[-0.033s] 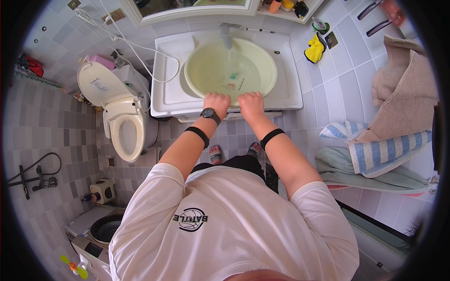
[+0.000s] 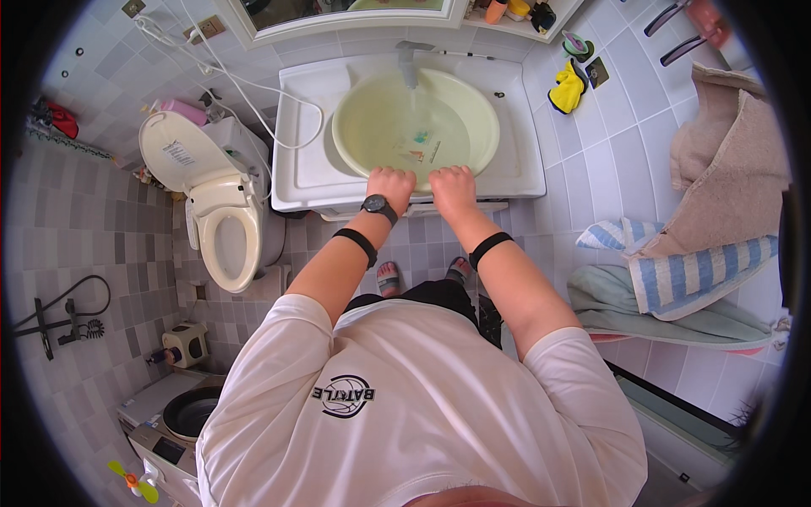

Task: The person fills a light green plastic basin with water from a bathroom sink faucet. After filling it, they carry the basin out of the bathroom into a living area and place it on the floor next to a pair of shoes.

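A pale yellow-green plastic basin (image 2: 483, 127) sits in the sink area of the white washstand (image 2: 300, 176). Clear water lies in it, over a printed pattern on the bottom. From the grey faucet (image 2: 408, 69) at the back, a stream of water falls into the basin. My left hand (image 2: 391, 182), with a dark watch at its wrist, is closed over the near rim. Just right of it, my right hand (image 2: 453, 184) grips the same rim, fingers curled over the edge. Both thumbs are hidden. Each forearm wears a black band.
On the left stands a toilet (image 2: 228, 245) with its lid up. A white cable (image 2: 287, 145) droops onto the washstand's left side. Yellow gloves (image 2: 568, 86) hang on the right wall, and several towels (image 2: 705, 194) hang nearer me. A mirror cabinet (image 2: 346, 25) is above the faucet.
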`<state>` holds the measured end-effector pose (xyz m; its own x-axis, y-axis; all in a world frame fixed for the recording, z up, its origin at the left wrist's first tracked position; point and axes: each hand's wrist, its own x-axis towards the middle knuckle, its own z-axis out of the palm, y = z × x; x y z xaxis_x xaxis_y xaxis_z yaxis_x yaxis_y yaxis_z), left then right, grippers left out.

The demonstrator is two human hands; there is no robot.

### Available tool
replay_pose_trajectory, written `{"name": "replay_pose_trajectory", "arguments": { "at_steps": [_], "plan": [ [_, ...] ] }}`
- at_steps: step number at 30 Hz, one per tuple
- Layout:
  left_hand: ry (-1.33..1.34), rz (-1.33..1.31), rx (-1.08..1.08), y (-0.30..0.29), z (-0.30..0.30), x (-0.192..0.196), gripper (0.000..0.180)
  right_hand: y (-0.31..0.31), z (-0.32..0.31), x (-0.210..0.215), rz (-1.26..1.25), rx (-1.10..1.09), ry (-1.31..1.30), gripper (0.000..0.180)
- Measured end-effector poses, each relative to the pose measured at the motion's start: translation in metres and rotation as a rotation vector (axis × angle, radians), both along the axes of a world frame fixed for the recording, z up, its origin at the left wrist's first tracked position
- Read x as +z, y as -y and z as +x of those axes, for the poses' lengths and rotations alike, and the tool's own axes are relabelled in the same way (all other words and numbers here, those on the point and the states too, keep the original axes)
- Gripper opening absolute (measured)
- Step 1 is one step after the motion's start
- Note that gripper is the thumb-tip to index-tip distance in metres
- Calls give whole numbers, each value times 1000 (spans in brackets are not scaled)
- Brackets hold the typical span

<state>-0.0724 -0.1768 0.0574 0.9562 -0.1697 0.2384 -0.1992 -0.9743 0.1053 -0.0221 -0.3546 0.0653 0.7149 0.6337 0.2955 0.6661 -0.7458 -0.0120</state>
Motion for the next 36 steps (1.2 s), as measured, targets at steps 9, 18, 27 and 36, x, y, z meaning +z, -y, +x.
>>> {"name": "replay_pose_trajectory", "arguments": {
  "at_steps": [9,18,27,36],
  "plan": [
    [10,-9,5,0,0,0,5,0,0,1,15,5,9,4],
    [10,-4,0,0,0,-1,5,0,0,2,7,12,3,4],
    [5,-11,1,0,0,0,3,0,-1,2,16,11,-18,6],
    [-51,30,14,1,0,1,3,1,0,1,16,8,-10,6]
  ]
}}
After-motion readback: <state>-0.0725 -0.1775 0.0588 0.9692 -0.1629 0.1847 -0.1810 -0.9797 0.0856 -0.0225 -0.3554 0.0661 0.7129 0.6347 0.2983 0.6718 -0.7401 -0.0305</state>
